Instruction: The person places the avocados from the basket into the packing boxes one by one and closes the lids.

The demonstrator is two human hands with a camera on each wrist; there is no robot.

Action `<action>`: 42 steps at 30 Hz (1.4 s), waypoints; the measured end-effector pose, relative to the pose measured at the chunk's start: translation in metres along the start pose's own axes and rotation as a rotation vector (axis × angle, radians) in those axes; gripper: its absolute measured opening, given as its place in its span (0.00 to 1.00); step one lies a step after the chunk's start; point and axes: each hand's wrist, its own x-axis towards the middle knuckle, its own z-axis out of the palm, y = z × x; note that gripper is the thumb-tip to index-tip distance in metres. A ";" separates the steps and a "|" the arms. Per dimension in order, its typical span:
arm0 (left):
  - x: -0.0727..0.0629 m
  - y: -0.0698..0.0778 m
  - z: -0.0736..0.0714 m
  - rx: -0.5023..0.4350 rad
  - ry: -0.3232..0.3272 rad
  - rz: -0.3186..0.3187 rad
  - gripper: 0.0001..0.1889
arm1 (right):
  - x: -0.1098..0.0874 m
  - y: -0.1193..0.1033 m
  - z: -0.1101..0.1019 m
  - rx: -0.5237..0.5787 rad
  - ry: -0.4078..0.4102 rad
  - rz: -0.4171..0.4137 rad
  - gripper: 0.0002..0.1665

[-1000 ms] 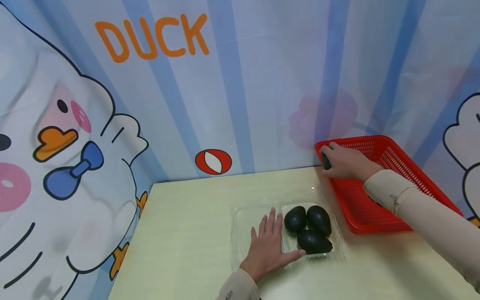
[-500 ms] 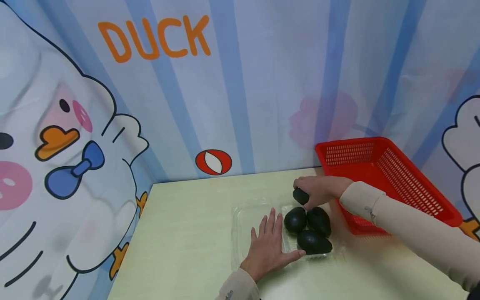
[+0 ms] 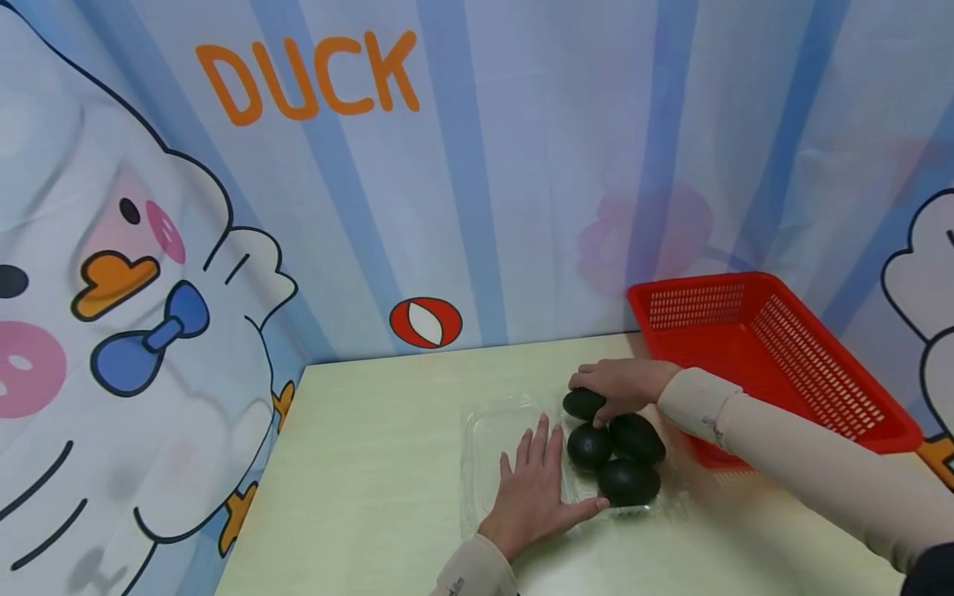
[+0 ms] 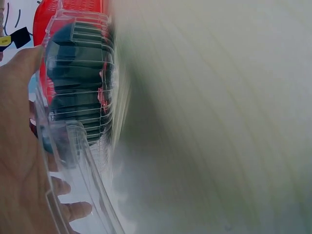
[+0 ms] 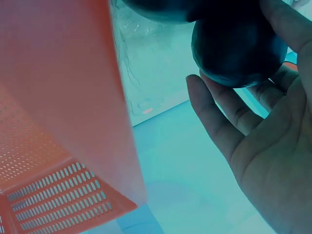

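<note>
My right hand [image 3: 624, 386] grips a dark avocado [image 3: 583, 404] at the far end of a clear plastic clamshell box [image 3: 479, 472]. Fingers and thumb curve round that avocado [image 5: 239, 51] in the right wrist view. Three more dark avocados sit in the box's right half: one on the left [image 3: 587, 448], one on the right [image 3: 637, 437], one in front [image 3: 628, 483]. My left hand [image 3: 527, 497] lies with straight, spread fingers over the box's middle, thumb at the near rim. From the left wrist, the ribbed box wall [image 4: 80, 83] shows dark fruit through it.
A red perforated plastic basket [image 3: 745, 331] stands right of the box, partly behind my right forearm. The pale table [image 3: 373, 463] ends at the back against a printed duck curtain [image 3: 522, 165].
My right hand has carried the avocado from the basket's far left edge leftward to the box's far end. The avocados in the box have shifted slightly. My left hand stays in place.
</note>
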 end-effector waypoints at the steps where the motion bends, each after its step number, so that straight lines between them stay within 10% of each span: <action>1: 0.000 0.000 0.000 -0.001 0.000 -0.001 0.61 | 0.000 0.000 0.001 0.004 0.006 -0.004 0.40; 24: 0.000 0.000 0.000 0.016 0.011 0.009 0.62 | -0.002 -0.001 0.006 -0.188 0.130 -0.046 0.25; 42: -0.001 -0.001 0.000 0.014 0.026 0.014 0.61 | -0.012 -0.003 0.000 -0.134 0.131 -0.041 0.24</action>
